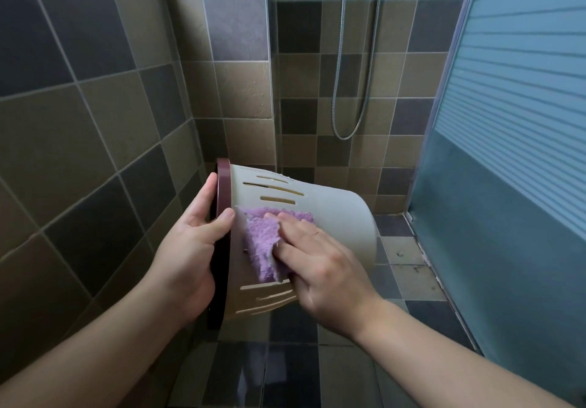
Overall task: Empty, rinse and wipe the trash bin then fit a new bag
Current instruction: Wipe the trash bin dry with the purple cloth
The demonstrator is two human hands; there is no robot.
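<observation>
Head view is showing me holding a beige plastic trash bin with slotted sides (336,217) on its side in the air, above the tiled floor (409,280) of a shower corner. Its dark maroon rim ring (223,192) is pointing left, and its closed base is pointing right, toward the frosted striped glass door (520,122).

My left hand (190,255) is gripping the rim: my thumb is curling over the ring's outer edge while my fingers are wrapping round to the mouth side, mostly hidden. My right hand (320,265) is pressing a fluffy lilac microfibre cloth (266,242) flat against the bin's outer wall, just right of the rim, between the upper and lower rows of slots. My fingers are lying fairly straight on top of the cloth, with the thumb tucking at its lower edge.

Behind the bin, a silver metal shower hose (348,106) is hanging in a loop against the brown and grey wall tiles (241,90).
</observation>
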